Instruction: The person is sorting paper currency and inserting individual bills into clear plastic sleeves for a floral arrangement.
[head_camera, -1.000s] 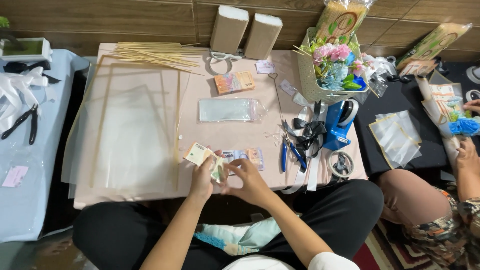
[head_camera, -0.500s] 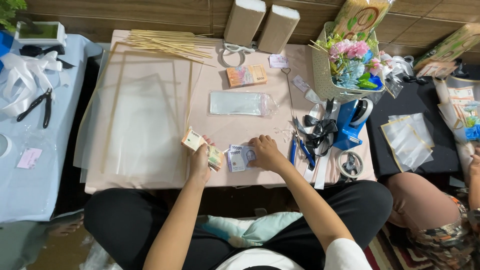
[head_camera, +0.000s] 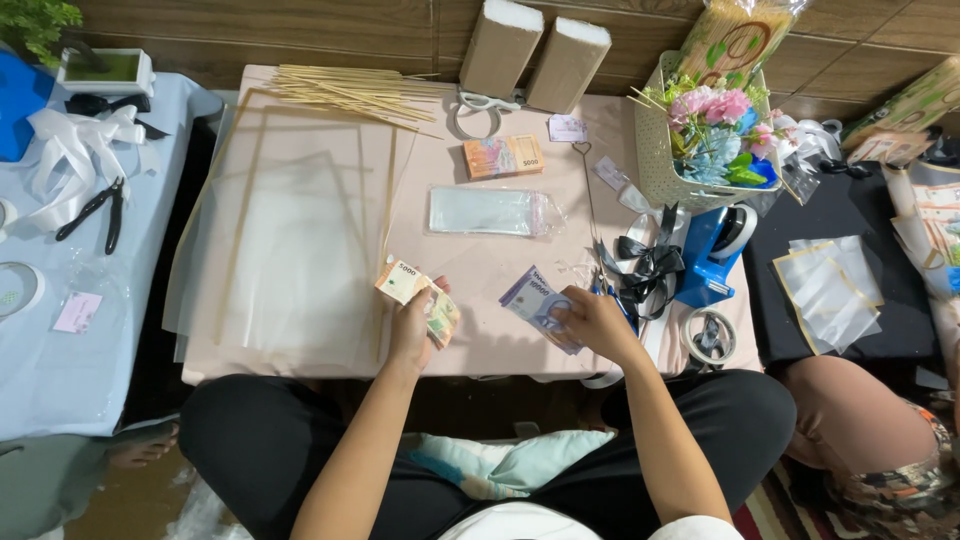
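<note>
Purple notes (head_camera: 538, 300) lie at the desk's (head_camera: 480, 260) near edge, your right hand (head_camera: 590, 322) curled flat on them. Your left hand (head_camera: 412, 325) pinches a folded note (head_camera: 415, 292). Press loosely and the stack could slide off the edge.

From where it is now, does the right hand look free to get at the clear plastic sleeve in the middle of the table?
Probably yes. The right hand rests on purple banknotes near the table's edge, and the clear sleeve lies flat just beyond, with only bare tabletop between them.
</note>
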